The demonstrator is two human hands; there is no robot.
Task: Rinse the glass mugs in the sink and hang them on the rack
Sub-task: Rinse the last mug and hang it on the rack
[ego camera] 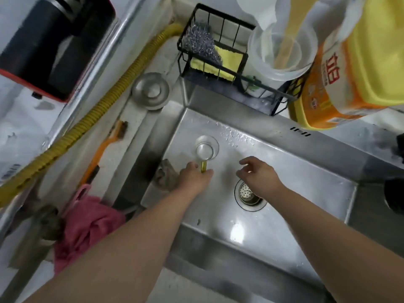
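Both arms bare, reaching fwd and down. L hand (195, 176) lower-centre, back up, thumb and fingers pinched on a yellow handle at its tip. R hand (258, 172) just beside it, apart, palm down, fingers loosely curled and spread, holding nothing, wrist slightly bent

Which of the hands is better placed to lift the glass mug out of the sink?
Left. The left hand already pinches the glass mug by its yellow handle, while the right hand hovers empty beside it, over the drain.
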